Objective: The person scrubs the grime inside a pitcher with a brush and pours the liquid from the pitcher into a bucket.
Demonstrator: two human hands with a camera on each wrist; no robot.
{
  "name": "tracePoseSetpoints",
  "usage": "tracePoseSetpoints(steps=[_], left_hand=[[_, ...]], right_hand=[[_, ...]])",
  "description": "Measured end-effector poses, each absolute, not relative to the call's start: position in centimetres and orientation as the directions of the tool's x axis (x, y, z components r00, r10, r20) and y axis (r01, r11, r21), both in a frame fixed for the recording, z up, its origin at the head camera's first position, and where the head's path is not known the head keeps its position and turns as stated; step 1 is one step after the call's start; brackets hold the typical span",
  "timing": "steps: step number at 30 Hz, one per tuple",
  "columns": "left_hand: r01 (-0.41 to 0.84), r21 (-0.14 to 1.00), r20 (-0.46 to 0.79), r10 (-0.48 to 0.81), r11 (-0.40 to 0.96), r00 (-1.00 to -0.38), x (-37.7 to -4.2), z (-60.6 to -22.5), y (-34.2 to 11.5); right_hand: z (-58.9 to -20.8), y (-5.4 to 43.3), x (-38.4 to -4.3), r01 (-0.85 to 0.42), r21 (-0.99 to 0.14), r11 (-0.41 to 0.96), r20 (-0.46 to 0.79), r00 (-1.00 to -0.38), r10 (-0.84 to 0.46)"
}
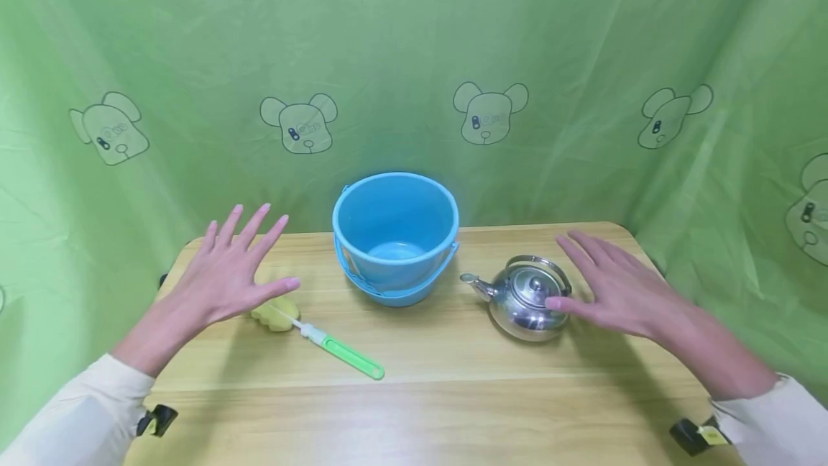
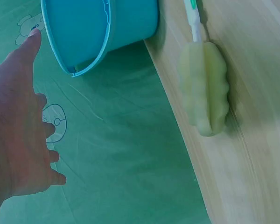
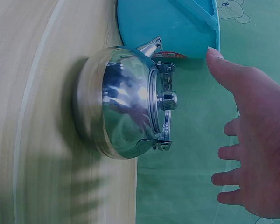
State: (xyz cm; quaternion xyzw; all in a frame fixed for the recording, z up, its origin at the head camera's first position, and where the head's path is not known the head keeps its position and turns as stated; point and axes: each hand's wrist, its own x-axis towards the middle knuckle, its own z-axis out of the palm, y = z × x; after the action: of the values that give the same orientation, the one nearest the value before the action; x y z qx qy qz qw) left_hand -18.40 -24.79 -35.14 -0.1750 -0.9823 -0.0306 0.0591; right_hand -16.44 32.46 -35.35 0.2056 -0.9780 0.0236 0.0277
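My left hand (image 1: pixel 226 275) hovers with spread fingers over the left side of the table, holding nothing. Beneath it lies a sponge brush with a pale yellow head (image 2: pixel 204 88) and a bright green handle (image 1: pixel 352 358); the hand partly covers the head in the head view. My right hand (image 1: pixel 614 282), fingers extended, is in the air beside a shiny steel teakettle (image 3: pixel 126 100). Its thumb overlaps the kettle in the head view, but the right wrist view shows a gap between them. A blue bucket (image 1: pixel 396 279) stands upright between the hands, its handle hanging down at the front.
The light wooden table (image 1: pixel 453 416) has its far edge just behind the bucket. Green cloth (image 1: pixel 401 42) printed with cartoon bear heads hangs behind and along both sides. The kettle's spout (image 1: pixel 477 285) points left toward the bucket.
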Motion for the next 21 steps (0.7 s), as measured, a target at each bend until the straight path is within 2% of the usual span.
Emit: tracePoseSetpoints(steps=[21], left_hand=[[0.375, 0.045, 0.145, 0.366, 0.926, -0.919, -19.0, -35.1, -21.8]], right_hand=[[-36.5, 32.9, -16.6, -0.376, -0.062, 0.924, 0.057, -0.926, -0.373]])
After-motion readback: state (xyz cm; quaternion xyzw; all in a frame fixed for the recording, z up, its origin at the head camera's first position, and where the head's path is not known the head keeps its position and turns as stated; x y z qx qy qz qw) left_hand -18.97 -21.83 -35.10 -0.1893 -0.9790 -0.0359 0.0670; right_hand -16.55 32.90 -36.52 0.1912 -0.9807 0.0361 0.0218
